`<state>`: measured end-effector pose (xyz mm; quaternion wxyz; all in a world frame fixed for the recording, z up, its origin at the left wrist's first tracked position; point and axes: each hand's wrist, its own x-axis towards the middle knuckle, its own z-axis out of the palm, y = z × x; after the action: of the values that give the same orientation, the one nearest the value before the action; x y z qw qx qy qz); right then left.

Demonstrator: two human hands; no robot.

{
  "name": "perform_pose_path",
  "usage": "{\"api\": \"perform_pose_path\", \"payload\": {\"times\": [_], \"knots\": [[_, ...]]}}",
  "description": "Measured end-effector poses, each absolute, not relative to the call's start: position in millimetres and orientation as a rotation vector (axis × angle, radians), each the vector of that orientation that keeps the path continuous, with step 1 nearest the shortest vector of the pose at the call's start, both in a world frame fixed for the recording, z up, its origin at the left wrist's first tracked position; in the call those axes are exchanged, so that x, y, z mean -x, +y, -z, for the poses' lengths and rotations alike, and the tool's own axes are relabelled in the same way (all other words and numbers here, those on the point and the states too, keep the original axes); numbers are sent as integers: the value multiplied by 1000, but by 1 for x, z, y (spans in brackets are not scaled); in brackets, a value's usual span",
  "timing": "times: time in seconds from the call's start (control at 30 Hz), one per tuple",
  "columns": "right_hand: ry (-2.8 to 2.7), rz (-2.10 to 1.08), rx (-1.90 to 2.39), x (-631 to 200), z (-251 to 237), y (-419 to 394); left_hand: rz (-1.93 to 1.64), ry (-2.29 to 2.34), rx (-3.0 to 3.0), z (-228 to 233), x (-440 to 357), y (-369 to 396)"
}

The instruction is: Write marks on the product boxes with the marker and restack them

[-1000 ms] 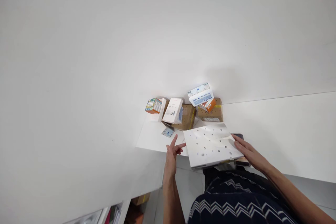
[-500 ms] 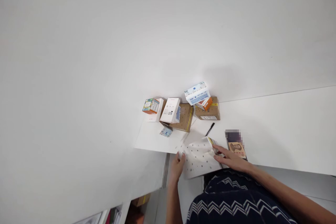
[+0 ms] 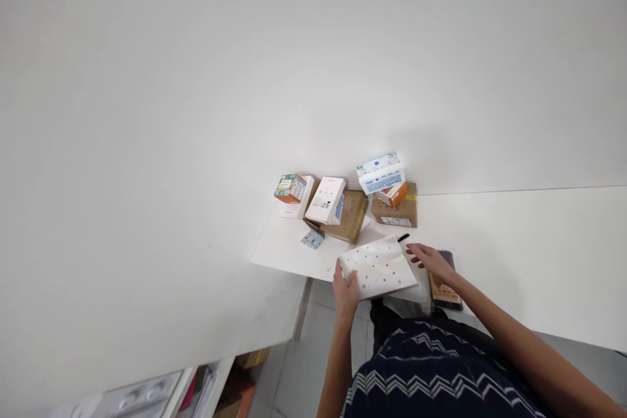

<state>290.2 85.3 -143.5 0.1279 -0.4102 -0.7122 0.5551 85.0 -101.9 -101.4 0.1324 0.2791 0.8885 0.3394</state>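
A white dotted rectangular package [image 3: 379,268], which looks like something wrapped in patterned paper, lies at the table's front edge. My left hand [image 3: 346,289] holds its left end, the thumb on top. My right hand [image 3: 431,261] hovers just off its right end, fingers apart and holding nothing. A black pen [image 3: 403,237] pokes out behind the package, most of it hidden. Under my right wrist lies a dark and tan book [image 3: 448,297] with a picture on its cover, partly covered.
Behind the package sit two brown cardboard boxes [image 3: 355,212] [image 3: 409,212], with a white box [image 3: 326,199], a light blue carton [image 3: 381,173] and an orange box [image 3: 392,194] stacked on them. A small colourful box [image 3: 290,188] and a blue patterned piece [image 3: 312,239] are at left. A wall rises behind.
The dotted paper now lies flatter and squarer, and the yellow patch at its right end no longer shows. My right hand has come off it. The view has shifted slightly.
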Motion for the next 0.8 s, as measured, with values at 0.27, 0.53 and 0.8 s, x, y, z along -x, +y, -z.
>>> {"api": "perform_pose_path", "payload": {"times": [0.27, 0.53, 0.8], "knots": [[-2646, -976, 1139, -261, 167, 111, -1097, 2901, -1223, 119, -108, -97], [-2912, -659, 1064, -248, 182, 114, -1041, 2809, -1844, 88, -140, -94], [-2773, -747, 1235, -245, 179, 112, -737, 2664, -2113, 101, -171, -59]]}}
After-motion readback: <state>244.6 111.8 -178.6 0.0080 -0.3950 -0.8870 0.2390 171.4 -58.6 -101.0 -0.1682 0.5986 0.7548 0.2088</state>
